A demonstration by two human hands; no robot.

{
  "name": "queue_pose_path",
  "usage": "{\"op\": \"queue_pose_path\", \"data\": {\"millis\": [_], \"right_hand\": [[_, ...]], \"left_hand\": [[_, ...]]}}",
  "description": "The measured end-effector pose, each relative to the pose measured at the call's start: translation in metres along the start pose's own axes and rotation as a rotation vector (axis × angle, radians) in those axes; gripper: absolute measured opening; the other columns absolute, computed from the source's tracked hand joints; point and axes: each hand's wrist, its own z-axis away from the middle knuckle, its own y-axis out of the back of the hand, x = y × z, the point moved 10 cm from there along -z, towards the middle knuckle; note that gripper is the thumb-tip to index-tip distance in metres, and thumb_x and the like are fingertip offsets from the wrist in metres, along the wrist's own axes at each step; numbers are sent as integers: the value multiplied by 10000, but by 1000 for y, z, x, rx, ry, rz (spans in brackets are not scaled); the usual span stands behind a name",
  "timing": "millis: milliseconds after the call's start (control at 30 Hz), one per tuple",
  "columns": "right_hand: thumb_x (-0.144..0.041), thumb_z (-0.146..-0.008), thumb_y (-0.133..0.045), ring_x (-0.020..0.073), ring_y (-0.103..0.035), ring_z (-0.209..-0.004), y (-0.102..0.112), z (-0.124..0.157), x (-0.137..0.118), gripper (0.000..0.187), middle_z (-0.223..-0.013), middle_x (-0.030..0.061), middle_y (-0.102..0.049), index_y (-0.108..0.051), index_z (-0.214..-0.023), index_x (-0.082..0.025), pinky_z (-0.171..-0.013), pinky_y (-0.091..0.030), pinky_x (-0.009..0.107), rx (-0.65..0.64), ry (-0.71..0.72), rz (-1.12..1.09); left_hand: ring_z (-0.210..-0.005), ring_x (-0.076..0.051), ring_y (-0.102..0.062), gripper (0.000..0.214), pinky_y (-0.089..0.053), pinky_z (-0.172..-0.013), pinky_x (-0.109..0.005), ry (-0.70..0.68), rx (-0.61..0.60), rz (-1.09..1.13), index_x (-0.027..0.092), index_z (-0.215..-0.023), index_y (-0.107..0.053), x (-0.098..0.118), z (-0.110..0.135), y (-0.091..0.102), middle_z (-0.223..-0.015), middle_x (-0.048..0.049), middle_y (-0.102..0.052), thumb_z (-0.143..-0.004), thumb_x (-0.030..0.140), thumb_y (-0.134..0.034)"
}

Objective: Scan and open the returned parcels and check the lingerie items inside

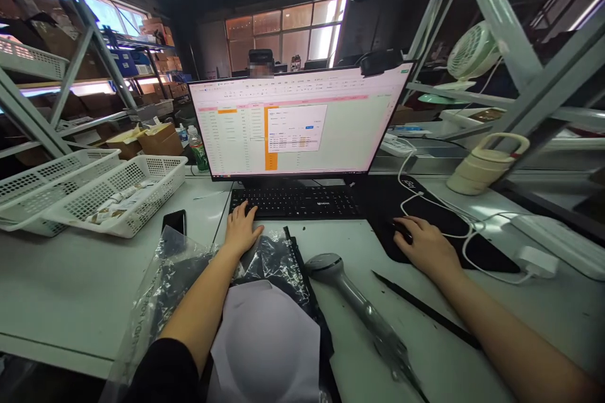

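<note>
My left hand [241,228] lies flat with its fingers spread on the left end of a black keyboard [302,201]. My right hand [425,245] is curled over a black mouse [399,230] on a dark mouse pad [425,208]. Behind the keyboard stands a monitor [297,121] showing a spreadsheet with a dialog box. Under my left forearm lies a clear plastic bag [165,283] with dark contents, and a pale cap-like item [265,340] rests on it. A grey handheld barcode scanner [350,296] lies between my arms.
Two white mesh baskets [123,192] stand at the left, a black phone [174,221] beside them. A black ruler-like strip [425,308] lies by my right arm. White cables and a charger [534,261] run right. A cream lidded container [486,167], a fan [472,53] and metal racks surround the desk.
</note>
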Motion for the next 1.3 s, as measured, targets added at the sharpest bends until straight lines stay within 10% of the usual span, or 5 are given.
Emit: {"op": "queue_pose_path", "data": {"millis": [500,733,1000,1300], "right_hand": [[-373,-982,-417,329,-606,-1119,6,1,-7,445,-1340,197,-593,-653,-1261,-120,-970,-499,451,-49,-16,-46],[-389,-985,-415,341,-599,-1124,3,0,-6,471,-1354,196,-589,-654,-1280,-109,-960,-504,460,-87,-25,-41],[-394,-974,-426,331,-609,-1121,0,0,-1,440,-1329,179,-607,-633,-1269,-141,-964,-504,462,-28,3,-40],[-437,-987,-403,339,-603,-1191,-4,-1,7,463,-1375,184,-574,-657,-1246,-150,-976,-527,462,-17,-35,-83]], "left_hand": [[-1442,-392,-337,786,-383,-1145,-523,52,31,36,146,-1549,-360,-6,-3,-1,-1636,-195,-259,-896,478,-647],[-1440,-406,-335,636,-367,-1120,-581,14,-30,-9,300,-1423,-550,5,-4,-6,-1671,-122,-211,-879,618,-631],[-1499,-339,-262,628,-246,-1197,-542,13,209,19,225,-1478,-464,4,0,22,-1647,-163,-258,-927,496,-596],[-1490,-320,-290,600,-273,-1190,-533,6,160,68,212,-1507,-418,2,-2,15,-1635,-168,-280,-966,441,-540]]}}
